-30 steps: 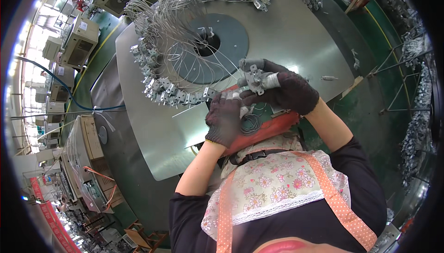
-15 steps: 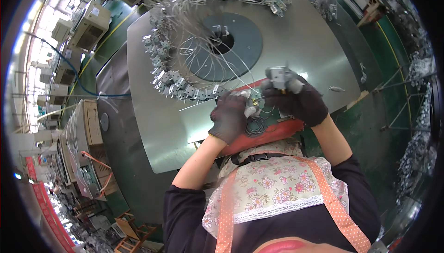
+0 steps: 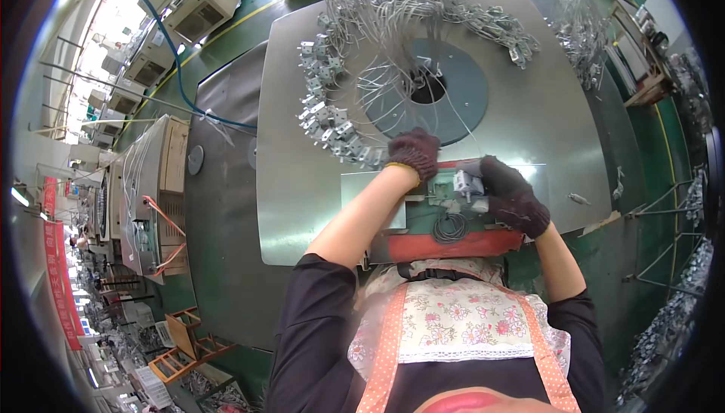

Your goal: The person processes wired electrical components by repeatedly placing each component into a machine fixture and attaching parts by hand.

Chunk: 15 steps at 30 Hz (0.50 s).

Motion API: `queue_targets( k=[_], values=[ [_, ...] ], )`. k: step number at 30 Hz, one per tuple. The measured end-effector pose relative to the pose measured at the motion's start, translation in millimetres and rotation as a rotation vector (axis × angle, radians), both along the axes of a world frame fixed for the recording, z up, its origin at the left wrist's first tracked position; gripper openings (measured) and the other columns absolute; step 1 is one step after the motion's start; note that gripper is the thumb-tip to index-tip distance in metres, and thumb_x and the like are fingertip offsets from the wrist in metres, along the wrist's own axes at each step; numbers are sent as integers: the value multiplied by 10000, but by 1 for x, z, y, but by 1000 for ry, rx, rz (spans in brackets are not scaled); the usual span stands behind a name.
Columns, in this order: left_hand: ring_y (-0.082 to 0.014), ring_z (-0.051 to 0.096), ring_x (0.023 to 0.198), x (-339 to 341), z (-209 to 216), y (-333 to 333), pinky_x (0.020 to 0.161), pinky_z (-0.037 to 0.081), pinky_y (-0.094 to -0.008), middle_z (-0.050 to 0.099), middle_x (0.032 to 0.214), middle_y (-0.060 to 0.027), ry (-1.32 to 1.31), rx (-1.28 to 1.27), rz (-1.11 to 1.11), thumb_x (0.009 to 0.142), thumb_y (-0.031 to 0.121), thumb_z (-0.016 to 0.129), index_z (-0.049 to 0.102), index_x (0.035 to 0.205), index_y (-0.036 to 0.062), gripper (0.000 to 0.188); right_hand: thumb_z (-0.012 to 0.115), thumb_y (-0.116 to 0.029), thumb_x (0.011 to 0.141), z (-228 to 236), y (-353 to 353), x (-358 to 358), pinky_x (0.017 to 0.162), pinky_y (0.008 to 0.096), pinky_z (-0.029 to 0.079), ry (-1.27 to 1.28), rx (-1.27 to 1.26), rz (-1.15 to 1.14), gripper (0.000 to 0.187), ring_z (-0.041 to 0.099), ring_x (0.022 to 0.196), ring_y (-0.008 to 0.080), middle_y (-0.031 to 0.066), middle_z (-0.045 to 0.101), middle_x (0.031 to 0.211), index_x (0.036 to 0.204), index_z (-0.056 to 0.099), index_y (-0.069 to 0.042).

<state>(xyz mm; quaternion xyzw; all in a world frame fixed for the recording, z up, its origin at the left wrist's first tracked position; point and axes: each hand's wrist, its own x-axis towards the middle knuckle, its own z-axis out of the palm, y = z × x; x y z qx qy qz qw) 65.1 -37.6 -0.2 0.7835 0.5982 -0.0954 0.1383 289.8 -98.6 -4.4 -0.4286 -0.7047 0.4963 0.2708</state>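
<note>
My right hand, in a dark knit glove with grey-tipped fingers, is closed around a small grey metal block at the near edge of the work table. Farther out and to the left is my left hand, also gloved, by the end of a curved row of similar metal blocks. Its fingers are blurred, and I cannot make out anything in them. Below the held block lies a coil of thin grey cable, just behind a red padded strip at my waist.
A grey round plate with a dark central hole sits on the metal tabletop. Pale wires bunch over its far side. A small loose part lies at the right, and a blue hose runs in from the left.
My left hand has left the spot beside the coil and moved away from me. My right hand has brought the metal block nearer to the coil. The whole view has shifted.
</note>
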Motion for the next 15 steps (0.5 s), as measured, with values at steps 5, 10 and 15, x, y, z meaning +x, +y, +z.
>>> queue_targets(
  k=[5, 10, 15],
  values=[
    [-467, 676, 1096, -38, -25, 19, 740, 568, -629, 676, 1162, -198, 274, 64, 16, 869, 244, 666, 751, 1165, 84, 346, 893, -136, 738, 26, 5, -9, 850, 360, 566, -393, 281, 94, 476, 669, 964, 205, 74, 661, 1035, 1164, 689, -77],
    [-429, 678, 1121, -97, -91, 27, 825, 566, -597, 699, 1176, -181, 461, 178, -20, 910, 275, 625, 753, 1164, 110, 329, 767, -216, 701, 23, 5, -21, 876, 449, 557, -602, 522, 154, 516, 664, 968, 342, 115, 670, 1024, 1204, 675, -151],
    [-428, 658, 1112, -83, 31, -10, 977, 519, -502, 692, 1216, -203, -27, -31, -201, 945, 327, 605, 740, 1176, 165, 313, 716, -167, 714, 14, 8, -14, 792, 482, 527, -563, 634, 201, 501, 637, 918, 347, 111, 643, 974, 1209, 634, -161]
  ],
)
